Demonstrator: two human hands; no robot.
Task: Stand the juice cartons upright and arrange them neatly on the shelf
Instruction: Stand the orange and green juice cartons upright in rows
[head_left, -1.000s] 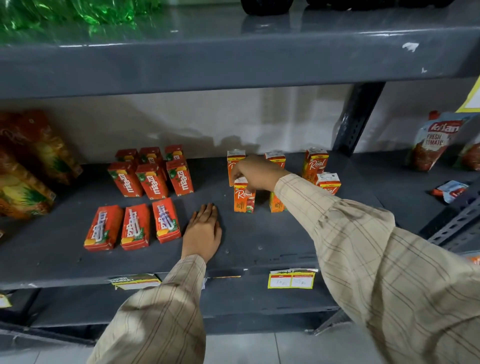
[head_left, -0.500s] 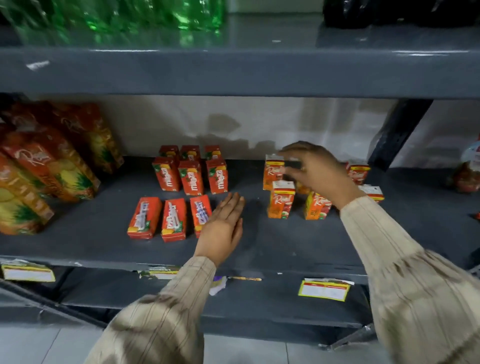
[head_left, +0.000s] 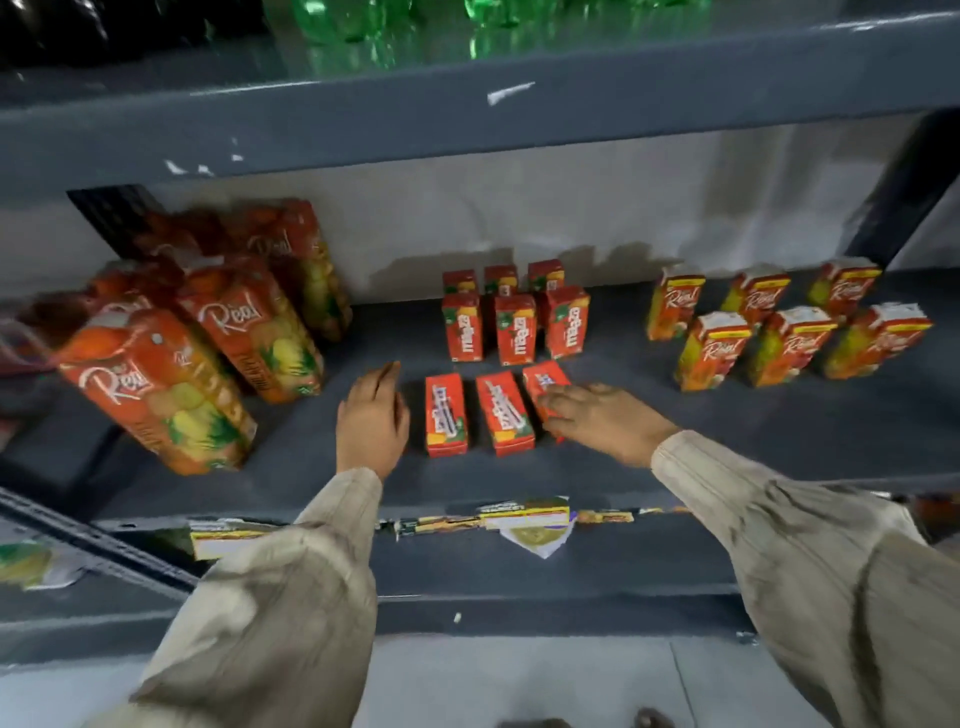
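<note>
Three small red juice cartons lie flat in a row on the grey shelf (head_left: 727, 441): the left one (head_left: 445, 415), the middle one (head_left: 506, 413) and the right one (head_left: 543, 379). My right hand (head_left: 602, 418) lies over the right one, fingers curled around its near end. My left hand (head_left: 371, 415) rests on the shelf just left of the row, fingers apart and holding nothing. Behind the row, several red Maaza cartons (head_left: 514, 327) stand upright in two rows. Further right, several small Real cartons (head_left: 753, 332) stand upright in two rows.
Large Real juice cartons (head_left: 208, 353) lean at the left of the shelf. The upper shelf (head_left: 467, 119) hangs low overhead with green bottles (head_left: 389, 26) on it. Price labels (head_left: 524, 514) stick to the shelf's front edge. A dark upright post (head_left: 904, 202) stands at the right.
My right hand left the small Real cartons and came left onto the rightmost lying carton. My left hand shifted to the left side of the lying row. The view swung left.
</note>
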